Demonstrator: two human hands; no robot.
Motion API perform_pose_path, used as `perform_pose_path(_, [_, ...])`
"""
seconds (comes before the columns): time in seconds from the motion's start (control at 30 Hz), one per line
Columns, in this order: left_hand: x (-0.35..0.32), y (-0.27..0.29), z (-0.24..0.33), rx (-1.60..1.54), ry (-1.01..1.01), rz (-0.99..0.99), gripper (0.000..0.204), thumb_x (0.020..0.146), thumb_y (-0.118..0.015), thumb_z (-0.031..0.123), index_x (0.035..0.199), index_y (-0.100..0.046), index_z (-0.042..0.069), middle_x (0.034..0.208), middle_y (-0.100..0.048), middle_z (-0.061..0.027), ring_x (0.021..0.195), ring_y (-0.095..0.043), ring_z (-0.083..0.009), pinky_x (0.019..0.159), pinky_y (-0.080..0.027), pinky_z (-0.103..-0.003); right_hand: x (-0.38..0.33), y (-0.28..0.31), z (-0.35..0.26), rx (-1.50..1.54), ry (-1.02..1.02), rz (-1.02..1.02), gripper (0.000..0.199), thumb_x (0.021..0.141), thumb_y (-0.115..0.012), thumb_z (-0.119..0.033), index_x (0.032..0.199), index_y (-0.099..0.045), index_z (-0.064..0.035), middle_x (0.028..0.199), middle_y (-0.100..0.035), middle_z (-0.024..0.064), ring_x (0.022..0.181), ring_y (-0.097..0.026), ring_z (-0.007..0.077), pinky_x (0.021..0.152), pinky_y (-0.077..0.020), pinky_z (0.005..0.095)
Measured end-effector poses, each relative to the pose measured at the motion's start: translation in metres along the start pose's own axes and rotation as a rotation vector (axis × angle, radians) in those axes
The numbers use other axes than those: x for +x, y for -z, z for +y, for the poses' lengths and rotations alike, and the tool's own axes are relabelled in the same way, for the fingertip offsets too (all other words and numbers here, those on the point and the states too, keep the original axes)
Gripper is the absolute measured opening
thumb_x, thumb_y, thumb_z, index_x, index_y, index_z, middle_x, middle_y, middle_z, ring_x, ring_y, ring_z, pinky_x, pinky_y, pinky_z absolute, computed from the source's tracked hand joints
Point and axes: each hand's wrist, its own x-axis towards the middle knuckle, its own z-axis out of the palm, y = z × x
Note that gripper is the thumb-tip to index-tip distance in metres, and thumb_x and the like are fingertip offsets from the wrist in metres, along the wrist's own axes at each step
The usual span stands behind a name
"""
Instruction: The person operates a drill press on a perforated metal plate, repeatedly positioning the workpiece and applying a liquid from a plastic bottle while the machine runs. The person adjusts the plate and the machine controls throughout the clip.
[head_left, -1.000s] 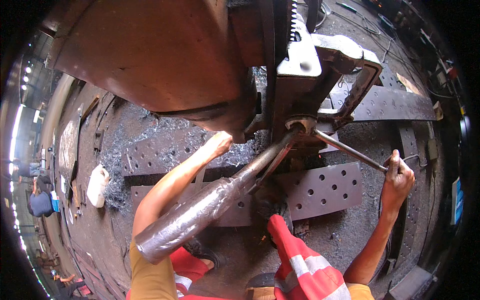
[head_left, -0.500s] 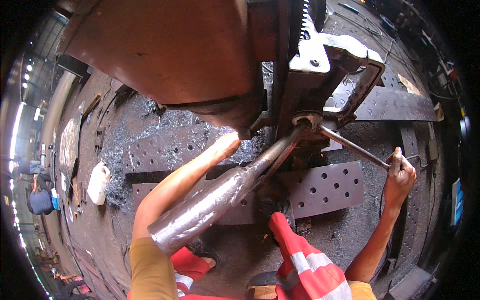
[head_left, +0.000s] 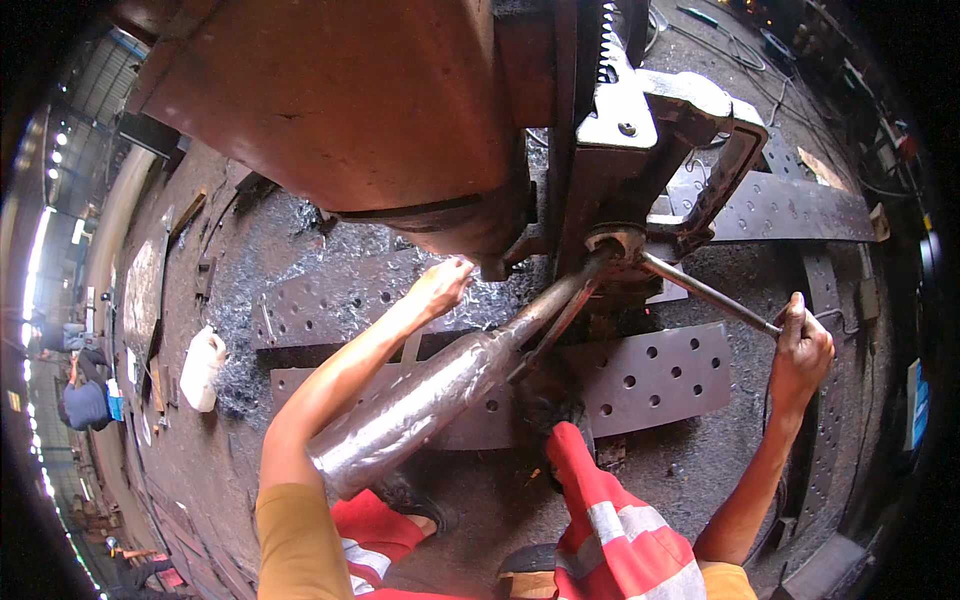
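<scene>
A large drilling machine with a brown body [head_left: 340, 110] fills the top middle. From its hub [head_left: 615, 240] a thin metal feed lever [head_left: 710, 292] slopes down to the right, and my right hand [head_left: 803, 345] is closed round its end. A thick silvery pipe-shaped handle [head_left: 410, 400] runs from the same hub toward the lower left, above my left forearm. My left hand [head_left: 440, 288] is just left of the machine's lower end, fingers curled; whatever they hold, if anything, is hidden. Under the machine lies a steel plate with drilled holes [head_left: 630, 380].
Metal shavings [head_left: 240, 370] litter the floor around a white plastic jug [head_left: 203, 370] on the left. More perforated plates [head_left: 790, 207] lie at the right. Cables [head_left: 735, 50] trail at the far right. Another person [head_left: 85, 395] is at the far left.
My left hand has drawn back slightly, down and left from the machine's lower end. My right hand stays on the lever, which looks unmoved.
</scene>
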Motion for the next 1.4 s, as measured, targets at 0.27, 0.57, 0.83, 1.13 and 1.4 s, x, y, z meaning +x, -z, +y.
perform_pose_path(0.27, [-0.082,0.034,-0.106,-0.003,0.558,0.303,0.040,0.089,-0.067,0.017,0.124,-0.064,-0.001,0.090,-0.068,-0.0229,0.082,-0.068,-0.0371,0.075,-0.054,-0.042,0.002,-0.005,0.002,0.021,0.004,0.008,0.057,0.104,-0.049,-0.042,0.074,-0.061,0.0049,0.056,-0.045,0.0137,0.051,-0.042,0.0222,0.055,-0.0349,0.0428])
perform_pose_path(0.57, [-0.282,-0.085,-0.114,-0.225,0.820,0.966,0.044,0.087,-0.071,0.012,0.130,-0.064,0.004,0.087,-0.060,-0.0078,0.081,-0.059,-0.0175,0.075,-0.050,-0.035,0.020,0.029,-0.015,0.113,0.151,0.201,0.031,0.103,-0.055,-0.034,0.109,-0.071,-0.0076,0.098,-0.072,0.0084,0.085,-0.064,0.0159,0.078,-0.0495,0.0310])
perform_pose_path(0.83, [-0.296,-0.157,0.020,-0.357,1.123,0.934,0.041,0.088,-0.067,0.009,0.129,-0.064,0.006,0.088,-0.059,-0.0141,0.082,-0.062,-0.0302,0.078,-0.050,-0.043,0.043,0.096,-0.096,0.268,0.311,0.460,0.031,0.099,-0.061,-0.018,0.130,-0.064,-0.0130,0.098,-0.070,0.0009,0.084,-0.063,0.0179,0.076,-0.0506,0.0343])
perform_pose_path(1.13, [-0.302,-0.092,0.062,-0.343,1.364,1.128,0.034,0.087,-0.068,0.002,0.121,-0.069,0.007,0.101,-0.069,-0.0197,0.089,-0.065,-0.0367,0.084,-0.052,-0.042,-0.066,0.003,-0.307,0.480,1.166,-0.090,0.021,0.092,-0.064,-0.029,0.104,-0.062,-0.0107,0.081,-0.069,0.0137,0.072,-0.067,0.0319,0.066,-0.0522,0.0448])
perform_pose_path(1.4, [-0.356,0.149,0.025,-0.388,0.897,1.723,0.023,0.098,-0.065,0.019,0.109,-0.072,0.000,0.091,-0.072,-0.0063,0.085,-0.064,-0.0134,0.077,-0.051,-0.030,-0.153,-0.174,-0.280,0.163,1.280,-0.538,0.016,0.083,-0.061,-0.017,0.075,-0.071,-0.0070,0.073,-0.072,0.0150,0.073,-0.074,0.0327,0.060,-0.0594,0.0464])
